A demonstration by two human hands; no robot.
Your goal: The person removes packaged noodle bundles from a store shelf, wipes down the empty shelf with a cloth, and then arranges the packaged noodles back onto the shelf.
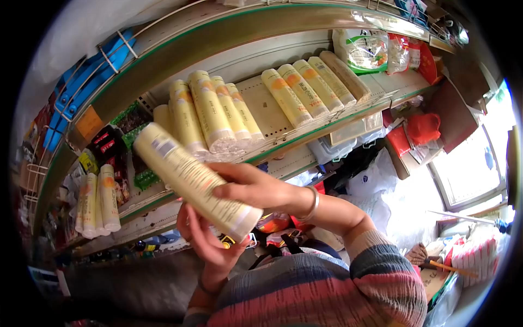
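Observation:
A pale yellow paper-wrapped roll of dried noodles [188, 177] is held at a tilt in front of the shelf, its printed label facing me. My right hand [250, 188] is closed around its lower half, thumb across the printed side. Under that same roll, my left hand [210, 240] is cupped against its lower side with fingers curled, the fingertips partly hidden behind it. Just beyond, similar noodle rolls [210, 111] are stacked on the shelf [261, 111], and another row of noodle rolls [310, 90] lies farther right.
More noodle rolls [98, 204] stand at the left end, near dark snack packets [109, 144]. White and green bags [360, 52] sit at the shelf's right. The glass shelf edge [305, 136] runs close beyond my hands. Plastic boxes [332, 148] and a red bag [424, 128] are below right.

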